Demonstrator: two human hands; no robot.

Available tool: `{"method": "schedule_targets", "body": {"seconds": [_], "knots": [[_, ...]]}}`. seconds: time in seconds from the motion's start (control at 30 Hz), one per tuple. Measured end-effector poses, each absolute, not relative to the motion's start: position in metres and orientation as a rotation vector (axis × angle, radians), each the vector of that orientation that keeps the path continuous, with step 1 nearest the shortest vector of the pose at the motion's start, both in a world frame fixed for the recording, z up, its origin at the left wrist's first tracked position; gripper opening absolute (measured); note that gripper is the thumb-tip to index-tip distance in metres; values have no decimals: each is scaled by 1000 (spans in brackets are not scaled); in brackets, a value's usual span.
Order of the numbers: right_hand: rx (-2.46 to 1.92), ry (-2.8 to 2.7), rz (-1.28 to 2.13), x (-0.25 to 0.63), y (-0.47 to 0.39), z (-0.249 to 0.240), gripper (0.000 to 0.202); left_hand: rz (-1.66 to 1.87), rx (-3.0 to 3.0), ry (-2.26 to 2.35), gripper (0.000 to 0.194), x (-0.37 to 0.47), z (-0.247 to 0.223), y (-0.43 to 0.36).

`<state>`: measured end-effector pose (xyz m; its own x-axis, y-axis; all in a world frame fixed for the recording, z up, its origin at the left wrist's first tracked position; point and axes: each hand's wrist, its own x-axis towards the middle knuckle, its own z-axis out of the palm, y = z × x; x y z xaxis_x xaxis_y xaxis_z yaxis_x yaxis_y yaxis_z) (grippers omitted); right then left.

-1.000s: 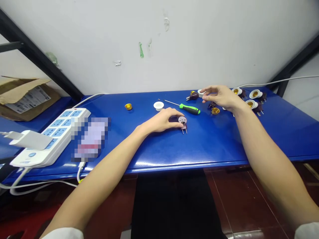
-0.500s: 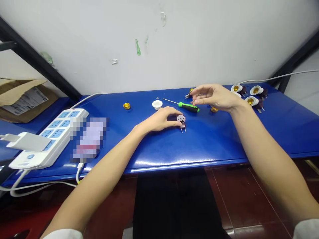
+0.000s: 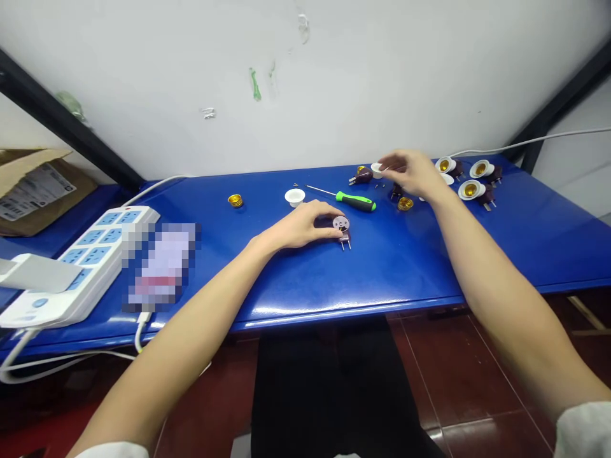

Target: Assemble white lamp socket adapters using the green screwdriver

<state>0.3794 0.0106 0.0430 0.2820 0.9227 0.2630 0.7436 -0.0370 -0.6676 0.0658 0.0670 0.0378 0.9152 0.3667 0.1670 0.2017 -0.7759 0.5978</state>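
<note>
On the blue table point(image 3: 405, 267) my left hand point(image 3: 300, 226) grips a dark brown plug base point(image 3: 342, 230) with a round metal-faced top and two prongs pointing toward me. My right hand point(image 3: 414, 175) hovers farther back, blurred, its fingers loosely curled over small parts: a white ring point(image 3: 377, 169), a brown plug piece point(image 3: 361, 175) and a brass screw shell point(image 3: 405, 203). I cannot tell if it holds anything. A green-handled screwdriver point(image 3: 354, 200) lies between the two hands.
Several assembled white-and-brass lamp sockets point(image 3: 470, 189) sit at the back right beside a white cable. A white cap point(image 3: 294, 196) and a brass shell point(image 3: 234, 200) lie mid-table. A white power strip point(image 3: 71, 267) and a cardboard box point(image 3: 33, 191) are on the left.
My right hand came left over the screwdriver, then went back right to the small parts behind it. My left hand kept its hold on the plug base.
</note>
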Motion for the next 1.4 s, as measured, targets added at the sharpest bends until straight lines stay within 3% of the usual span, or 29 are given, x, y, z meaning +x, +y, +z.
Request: {"method": "schedule_targets", "body": {"seconds": [0.27, 0.73, 0.87, 1.03, 1.4], "knots": [[-2126, -1560, 215, 395, 19, 27, 26, 346, 2480, 433, 48, 66, 41, 65], [-2099, -1584, 212, 379, 14, 35, 36, 385, 2483, 390, 44, 66, 38, 65], [-1890, -1622, 367, 358, -9, 59, 36, 444, 2475, 365, 39, 66, 37, 65], [-1350, -1678, 834, 313, -26, 70, 42, 594, 2416, 451, 36, 67, 38, 64], [-1288, -1676, 1040, 290, -28, 69, 36, 556, 2421, 520, 36, 66, 43, 62]]}}
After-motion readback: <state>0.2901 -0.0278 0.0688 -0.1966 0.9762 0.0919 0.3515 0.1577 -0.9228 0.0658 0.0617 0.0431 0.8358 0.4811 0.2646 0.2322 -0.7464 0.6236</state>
